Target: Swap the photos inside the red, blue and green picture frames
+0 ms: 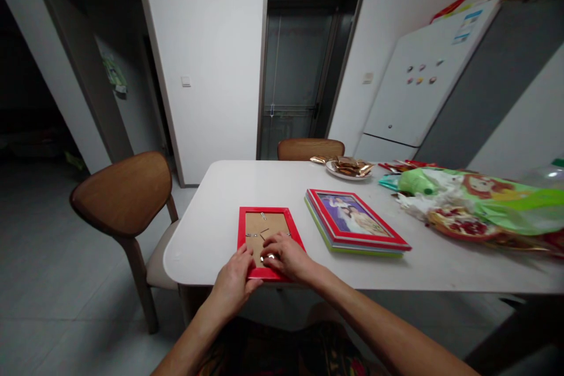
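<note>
Our left hand [235,273] is half closed on the near left corner, fingers on top, thumb at the near edge; our right hand [288,255] has its fingers bent over the lower part, and we can't tell if they're pinching anything. Under both is a glossy red rectangular picture frame [242,229], face down by the near edge of the white smooth-topped bench [207,200]. That's our main worry: push too hard near us and it could tip or skid into our lap.

Those small silvery metal clips [263,217] on the flat brown backing board [275,223] could nick a fingertip or bend if we force them.

Just right sits a stack of red, white and green picture frames [356,220]; a careless right elbow might shove it. Farther right, there's an opened pomegranate with red seeds [462,220], so frames pushed that way could get stained.
</note>
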Tool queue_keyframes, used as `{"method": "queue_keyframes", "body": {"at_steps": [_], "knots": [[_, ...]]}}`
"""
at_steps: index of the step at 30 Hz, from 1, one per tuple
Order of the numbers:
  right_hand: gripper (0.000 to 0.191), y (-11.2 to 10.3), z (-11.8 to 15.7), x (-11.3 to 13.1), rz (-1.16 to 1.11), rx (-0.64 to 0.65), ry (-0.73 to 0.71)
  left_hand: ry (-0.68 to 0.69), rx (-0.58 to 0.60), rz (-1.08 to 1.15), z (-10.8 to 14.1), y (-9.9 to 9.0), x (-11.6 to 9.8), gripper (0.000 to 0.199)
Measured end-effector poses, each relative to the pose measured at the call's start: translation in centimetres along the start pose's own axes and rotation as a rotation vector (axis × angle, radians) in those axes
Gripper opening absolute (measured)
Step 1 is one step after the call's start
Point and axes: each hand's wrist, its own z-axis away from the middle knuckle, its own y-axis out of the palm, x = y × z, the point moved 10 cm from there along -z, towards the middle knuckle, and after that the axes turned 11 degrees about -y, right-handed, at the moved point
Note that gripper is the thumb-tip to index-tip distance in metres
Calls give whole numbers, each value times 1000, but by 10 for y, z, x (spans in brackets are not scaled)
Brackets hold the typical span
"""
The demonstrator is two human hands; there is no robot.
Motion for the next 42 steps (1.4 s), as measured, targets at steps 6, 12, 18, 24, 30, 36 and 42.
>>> {"method": "queue_keyframes", "body": {"at_steps": [6,12,18,24,30,36,42], "knots": [[23,-28,15,-57,215,-34,269,36,-19,31,3,-5,0,34],[22,-27,11,-70,327,40,321,53,-5,8,3,-2,0,34],[23,-31,11,-71,361,-1,357,-2,-4,10,3,-3,3,46],[24,-13,-16,-39,236,-53,203,-25,6,-1,8,-6,-4,39],[24,21,-46,-19,198,22,194,-3,-5,8,8,-4,-4,34],[24,19,-47,-36,254,-24,291,15,-15,18,9,-4,-3,31],[30,-2,-30,-77,322,-61,469,5,4,65,10,-5,-3,24]]}}
